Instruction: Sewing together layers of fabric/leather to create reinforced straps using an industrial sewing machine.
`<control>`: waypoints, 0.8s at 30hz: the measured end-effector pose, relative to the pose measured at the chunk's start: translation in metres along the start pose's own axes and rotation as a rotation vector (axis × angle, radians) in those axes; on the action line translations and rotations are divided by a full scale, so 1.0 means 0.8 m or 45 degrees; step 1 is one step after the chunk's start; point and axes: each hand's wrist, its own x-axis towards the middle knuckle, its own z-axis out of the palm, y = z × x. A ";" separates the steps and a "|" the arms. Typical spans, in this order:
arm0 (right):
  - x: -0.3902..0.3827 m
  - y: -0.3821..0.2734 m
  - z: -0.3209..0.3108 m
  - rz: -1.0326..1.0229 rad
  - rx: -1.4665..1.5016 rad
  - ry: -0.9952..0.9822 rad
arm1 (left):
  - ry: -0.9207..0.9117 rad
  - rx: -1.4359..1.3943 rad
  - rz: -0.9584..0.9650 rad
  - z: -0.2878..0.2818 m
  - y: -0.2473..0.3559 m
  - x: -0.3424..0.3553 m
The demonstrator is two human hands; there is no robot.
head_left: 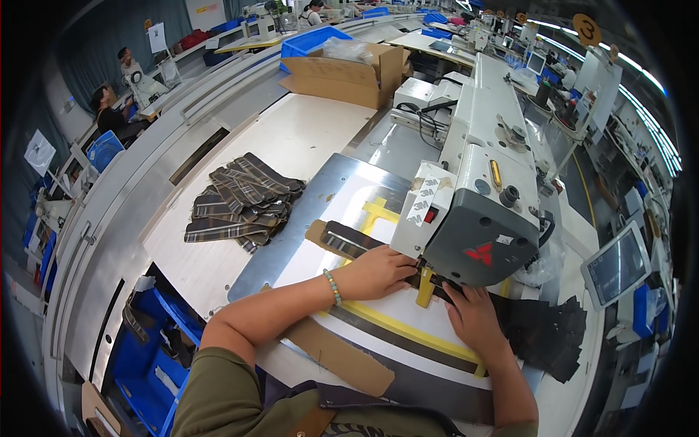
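Observation:
A dark fabric strip (342,237) in plaid runs beneath the head of a sewing machine (477,226). My left hand (380,272), a beaded bracelet at its wrist, lies on that strip just left of the needle area, fingers stretched out and pressing down. To the right of the yellow presser piece (425,289), my right hand (475,317) rests its fingertips on the dark material, thumb apart. A brown cardboard template (316,231) shows under the strip's left end. White sheeting edged with yellow tape (397,324) lies below both hands. The needle itself is hidden.
Plaid strips (244,200) are piled on the left table. Black fabric pieces (546,331) fan out at the right. Near me lies a brown card strip (342,357). A cardboard box (342,76) stands behind, a tablet (617,264) at right, blue bins (149,364) lower left.

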 end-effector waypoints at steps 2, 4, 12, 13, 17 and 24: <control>0.000 0.000 0.000 0.001 0.024 -0.007 | 0.004 0.004 0.006 0.000 0.000 0.000; 0.001 -0.002 -0.001 0.006 0.028 -0.014 | -0.016 -0.027 -0.040 -0.003 0.002 0.000; 0.001 -0.001 -0.001 0.016 0.030 -0.023 | -0.096 -0.075 -0.099 -0.003 0.003 0.001; 0.001 -0.002 -0.001 0.009 0.029 -0.017 | -0.101 -0.077 -0.106 -0.003 0.003 0.001; 0.001 0.000 -0.001 0.010 0.038 0.007 | -0.079 -0.068 -0.089 -0.001 0.001 0.001; 0.000 0.000 0.002 0.015 0.051 0.020 | -0.042 -0.025 -0.039 -0.002 0.002 0.000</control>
